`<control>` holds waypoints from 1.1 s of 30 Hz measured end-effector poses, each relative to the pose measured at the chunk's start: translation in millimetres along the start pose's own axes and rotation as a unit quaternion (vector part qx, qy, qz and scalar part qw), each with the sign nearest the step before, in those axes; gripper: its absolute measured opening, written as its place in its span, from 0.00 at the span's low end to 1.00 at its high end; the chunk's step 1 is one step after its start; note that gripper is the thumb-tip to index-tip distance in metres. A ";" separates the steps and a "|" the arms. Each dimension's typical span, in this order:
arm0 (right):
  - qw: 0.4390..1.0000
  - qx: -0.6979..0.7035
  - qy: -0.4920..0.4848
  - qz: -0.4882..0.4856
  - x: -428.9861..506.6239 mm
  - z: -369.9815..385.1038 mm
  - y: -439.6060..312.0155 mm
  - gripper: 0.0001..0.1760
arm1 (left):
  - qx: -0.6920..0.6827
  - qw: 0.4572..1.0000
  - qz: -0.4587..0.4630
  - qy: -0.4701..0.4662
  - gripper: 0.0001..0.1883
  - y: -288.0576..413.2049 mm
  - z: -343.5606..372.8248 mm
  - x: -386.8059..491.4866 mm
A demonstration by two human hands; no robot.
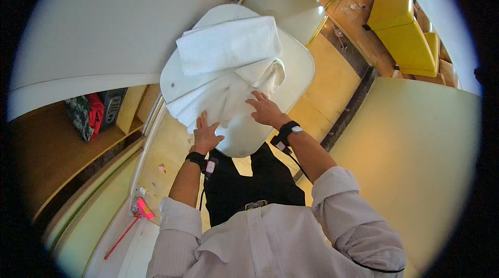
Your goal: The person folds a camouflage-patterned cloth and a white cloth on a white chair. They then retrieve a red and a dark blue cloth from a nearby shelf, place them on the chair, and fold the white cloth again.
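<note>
A folded white towel (pixel 230 46) lies towards the far side of a small white tabletop (pixel 300 65) with rounded corners. Nearer me spreads a second white cloth (pixel 218 96), creased, with its right end turned up in a loose fold. My left hand (pixel 206 134) is at this cloth's near edge, fingers apart, fingertips on or just above it. On the cloth's right side, below the raised fold, my right hand (pixel 266 111) reaches in with spread fingers. Neither hand grasps anything; whether the fingertips press on the fabric is hard to tell.
A pale chair seat (pixel 286 3) with a gold-coloured rim adjoins the tabletop's far side. Yellow seating (pixel 405 32) stands at upper right. Left, a wooden shelf (pixel 50 149) holds a dark device (pixel 112 108) and a red item (pixel 95 113). A pink-headed broom (pixel 145 208) lies lower left.
</note>
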State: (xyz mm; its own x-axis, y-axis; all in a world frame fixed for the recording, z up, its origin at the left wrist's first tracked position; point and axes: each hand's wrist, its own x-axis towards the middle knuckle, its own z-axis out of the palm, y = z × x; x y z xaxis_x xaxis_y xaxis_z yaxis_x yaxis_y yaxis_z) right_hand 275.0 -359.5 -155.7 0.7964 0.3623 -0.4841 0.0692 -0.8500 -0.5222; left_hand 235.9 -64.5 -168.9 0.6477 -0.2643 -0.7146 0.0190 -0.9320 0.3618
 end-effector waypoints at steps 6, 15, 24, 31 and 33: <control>0.997 -0.032 -0.015 0.072 -16.8 31.7 0.0 0.36 | 0.022 0.997 0.039 0.070 0.39 9.4 11.3 -5.2; 0.989 0.003 -0.024 0.143 -18.2 -4.6 22.3 0.28 | -0.141 0.968 0.138 0.154 0.10 23.2 34.1 16.4; 0.997 0.020 -0.006 0.076 -23.8 23.0 19.7 0.33 | -0.300 0.948 0.077 0.070 0.07 -1.3 -65.2 22.5; 0.992 -0.043 0.032 0.118 -46.6 25.7 46.5 0.33 | -0.381 0.828 0.034 0.410 0.09 -8.2 -95.4 47.1; 0.991 -0.039 0.025 0.129 -45.2 22.5 50.9 0.32 | -0.351 0.839 0.042 0.414 0.08 -13.9 -78.5 47.1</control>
State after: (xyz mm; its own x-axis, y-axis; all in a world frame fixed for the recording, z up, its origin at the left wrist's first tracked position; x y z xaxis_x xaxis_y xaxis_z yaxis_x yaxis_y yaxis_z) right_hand 229.0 -410.5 -176.2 0.8224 0.1107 -0.5580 -0.0969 -0.9393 -0.3291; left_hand 326.0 -44.5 -160.7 0.9708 0.2118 -0.1122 0.2014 -0.4668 0.8611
